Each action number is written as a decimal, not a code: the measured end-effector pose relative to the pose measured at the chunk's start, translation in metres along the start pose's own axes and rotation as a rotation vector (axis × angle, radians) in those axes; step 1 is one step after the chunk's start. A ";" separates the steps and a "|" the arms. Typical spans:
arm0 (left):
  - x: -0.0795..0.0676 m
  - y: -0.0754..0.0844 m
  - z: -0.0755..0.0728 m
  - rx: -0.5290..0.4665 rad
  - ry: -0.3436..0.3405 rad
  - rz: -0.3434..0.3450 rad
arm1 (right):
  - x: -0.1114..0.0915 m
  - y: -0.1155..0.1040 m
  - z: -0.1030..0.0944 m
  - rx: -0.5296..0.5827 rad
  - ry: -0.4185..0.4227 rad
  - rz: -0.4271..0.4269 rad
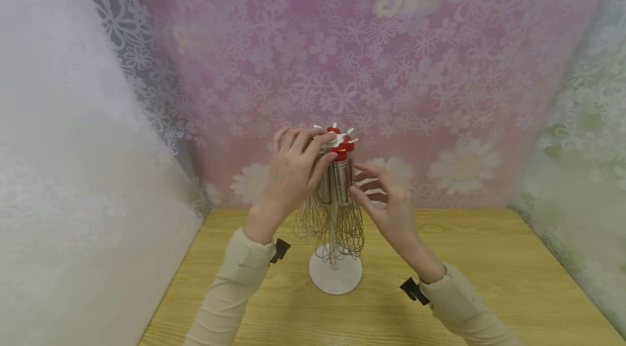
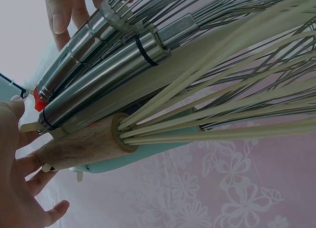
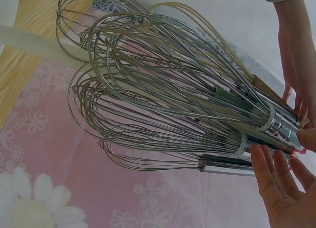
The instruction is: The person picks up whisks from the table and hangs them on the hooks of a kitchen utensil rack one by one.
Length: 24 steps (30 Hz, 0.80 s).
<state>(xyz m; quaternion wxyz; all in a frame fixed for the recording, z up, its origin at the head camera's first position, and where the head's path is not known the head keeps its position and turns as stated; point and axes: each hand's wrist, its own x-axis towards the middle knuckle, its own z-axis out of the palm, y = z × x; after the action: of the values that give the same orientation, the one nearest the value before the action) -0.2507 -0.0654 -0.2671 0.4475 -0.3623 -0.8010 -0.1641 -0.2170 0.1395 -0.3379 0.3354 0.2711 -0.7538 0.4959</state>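
Note:
Metal whisks [image 1: 343, 180] hang around the pole of a white stand with a round base [image 1: 335, 280] and a hooked top. Red loops [image 1: 339, 155] show at several handle ends. My left hand [image 1: 290, 172] holds the stand's top, fingers over the hub and thumb beside a red loop. In the left wrist view, its fingers spread behind a wooden-handled whisk [image 2: 89, 141] and a teal handle [image 2: 148, 151]. My right hand [image 1: 388, 199] is at the right side of the metal handles, thumb and fingers loosely extended with fingertips right at them. Wire loops point downward.
The stand is on a wood-grain table [image 1: 440, 275]. A pink floral sheet [image 1: 342, 63] hangs behind it, with a white panel [image 1: 88, 172] at left and a floral sheet [image 1: 582, 161] at right. Black clips [image 1: 414, 291] sit at both cuffs.

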 end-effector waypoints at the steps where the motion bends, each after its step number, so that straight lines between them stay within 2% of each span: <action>1: 0.000 0.000 0.000 0.001 -0.001 -0.001 | 0.000 0.000 0.000 0.000 0.002 0.003; 16: 0.000 -0.003 0.002 0.010 0.017 0.002 | 0.000 0.000 -0.002 0.004 0.019 -0.010; 21: -0.001 -0.003 0.001 0.007 0.004 -0.019 | -0.001 0.002 -0.004 0.004 0.031 -0.001; 24: -0.003 -0.004 0.000 0.002 0.027 -0.029 | -0.002 0.002 -0.006 0.011 0.034 0.009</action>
<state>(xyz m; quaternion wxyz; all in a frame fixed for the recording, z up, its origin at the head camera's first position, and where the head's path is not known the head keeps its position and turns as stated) -0.2527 -0.0695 -0.2691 0.4560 -0.3479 -0.8003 -0.1748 -0.2162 0.1456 -0.3390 0.3446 0.2610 -0.7465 0.5059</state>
